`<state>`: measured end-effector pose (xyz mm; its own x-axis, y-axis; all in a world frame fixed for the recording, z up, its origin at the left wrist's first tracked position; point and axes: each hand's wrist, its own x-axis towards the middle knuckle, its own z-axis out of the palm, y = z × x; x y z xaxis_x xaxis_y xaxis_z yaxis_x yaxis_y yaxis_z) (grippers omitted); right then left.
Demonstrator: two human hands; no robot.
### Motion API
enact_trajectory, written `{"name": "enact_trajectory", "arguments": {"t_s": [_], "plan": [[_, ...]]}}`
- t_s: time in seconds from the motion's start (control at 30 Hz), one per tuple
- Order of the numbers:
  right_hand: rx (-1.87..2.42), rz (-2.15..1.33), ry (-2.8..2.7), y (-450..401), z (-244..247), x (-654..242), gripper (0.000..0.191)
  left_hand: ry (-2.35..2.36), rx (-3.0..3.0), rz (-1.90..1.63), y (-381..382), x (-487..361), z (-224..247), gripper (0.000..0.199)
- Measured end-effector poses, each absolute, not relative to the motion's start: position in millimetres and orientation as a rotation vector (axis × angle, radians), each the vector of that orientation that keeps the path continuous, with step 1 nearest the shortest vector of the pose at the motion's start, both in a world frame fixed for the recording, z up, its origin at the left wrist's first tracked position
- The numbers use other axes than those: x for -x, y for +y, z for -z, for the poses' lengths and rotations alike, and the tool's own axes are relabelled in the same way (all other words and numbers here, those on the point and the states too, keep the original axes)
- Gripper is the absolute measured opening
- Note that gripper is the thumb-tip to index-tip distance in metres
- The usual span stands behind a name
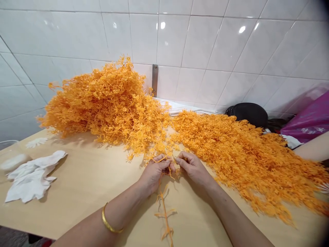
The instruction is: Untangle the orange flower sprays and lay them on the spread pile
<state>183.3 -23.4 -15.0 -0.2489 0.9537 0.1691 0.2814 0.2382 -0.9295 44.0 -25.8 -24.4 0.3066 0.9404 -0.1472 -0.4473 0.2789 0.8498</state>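
My left hand (155, 171) pinches an orange artificial plant stem (163, 206) near its middle. The stem's thin lower part, with small side twigs, runs down over the table toward my body. Close beside it, my right hand (191, 166) has its thumb and forefinger pressed together near the stem's upper end; what lies between those fingertips is too small to make out. Just beyond both hands, a tall heap of orange artificial sprays (102, 103) fills the back left. A flatter pile of the same sprays (239, 154) spreads along the right.
A crumpled white cloth (36, 175) lies at the left, near a clear container (14, 161) and a white flower-shaped piece (36, 142). Behind the right pile are a black rounded object (248, 115) and a purple bag (307, 118). A tiled wall (200, 41) closes the back of the table (84, 195).
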Motion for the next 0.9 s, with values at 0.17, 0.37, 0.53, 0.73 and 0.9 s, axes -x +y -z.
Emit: {"name": "enact_trajectory", "arguments": {"t_s": [0.17, 0.37, 0.53, 0.73, 0.9], "plan": [[1.289, -0.974, -1.297, -12.8, 21.2, -190.6, 0.03, 0.692, -0.699, -1.064, -28.8, -47.0, 25.3, 0.006], [1.245, -1.065, -0.875, -4.9, 6.6, -217.4, 0.024, 0.718, -0.553, -1.111, -25.5, -43.0, 24.1, 0.007], [1.216, -1.389, -1.087, -18.4, 2.4, -200.4, 0.023, 0.703, -0.46, -1.117, -20.4, -41.0, 20.0, 0.012], [1.094, -1.62, -1.329, -26.4, 8.6, -191.1, 0.023, 0.718, -0.471, -1.139, -19.8, -41.2, 19.7, 0.01], [1.11, -1.477, -1.508, -29.8, 12.6, -180.5, 0.02, 0.697, -0.454, -1.144, -19.1, -42.4, 22.4, 0.01]]}}
